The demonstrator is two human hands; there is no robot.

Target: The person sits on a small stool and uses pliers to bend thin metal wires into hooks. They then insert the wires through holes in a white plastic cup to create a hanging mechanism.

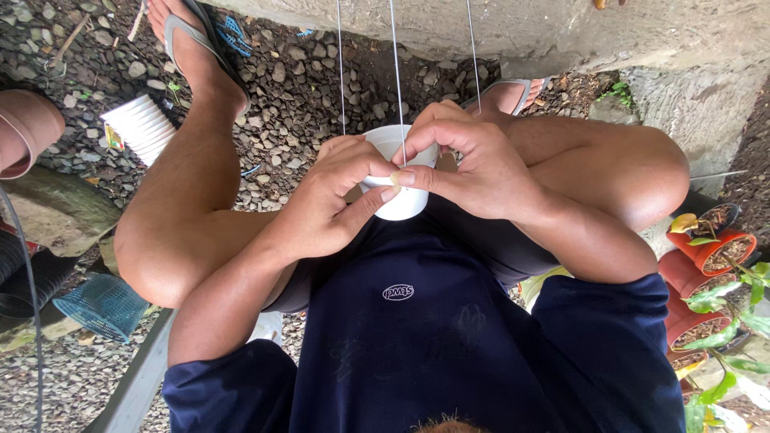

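Observation:
I am squatting and hold a small white plastic pot (403, 205) in front of my chest, between my knees. My left hand (325, 204) wraps around its left side, with the thumb pressed against the pot wall. My right hand (473, 160) covers the right side of the rim, and its thumb and forefinger pinch the middle wire where it meets the rim. Three thin wires (397, 80) run from the pot straight up out of the frame. The pot's inside is mostly hidden by my fingers.
Gravel ground lies under my sandalled feet. A stack of white ribbed pots (144, 124) lies at the left, with a teal mesh basket (104, 306) and a brown pot (28, 128) nearby. Orange pots with plants (714, 252) stand at the right. A concrete ledge (561, 32) runs ahead.

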